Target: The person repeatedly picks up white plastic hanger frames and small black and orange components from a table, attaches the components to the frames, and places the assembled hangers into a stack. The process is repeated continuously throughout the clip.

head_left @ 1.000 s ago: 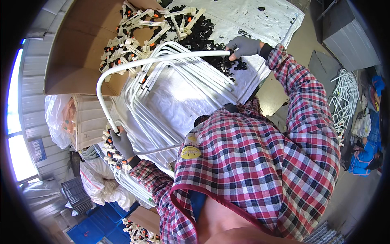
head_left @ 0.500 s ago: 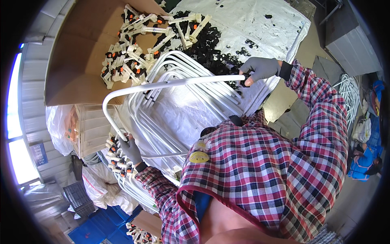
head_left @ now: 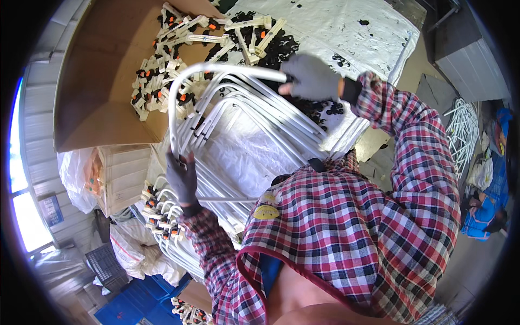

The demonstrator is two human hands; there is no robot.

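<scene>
A bent white metal tube, U-shaped, is held at both ends. My left hand, in a dark glove, grips one end low on the left. My right hand, in a grey glove, grips the other end near the top middle. Under the tube lies a stack of similar white bent tubes on a white plastic sheet. A heap of small black parts lies just beyond my right hand.
An open cardboard box at the upper left holds several white clips with orange and black ends. More tubes with fitted clips hang below my left hand. White tubes lie on the floor at right, blue crates below.
Both hands have carried the tube toward the upper right of the stack. My right hand moved inward from the far right. The left hand rose a little.
</scene>
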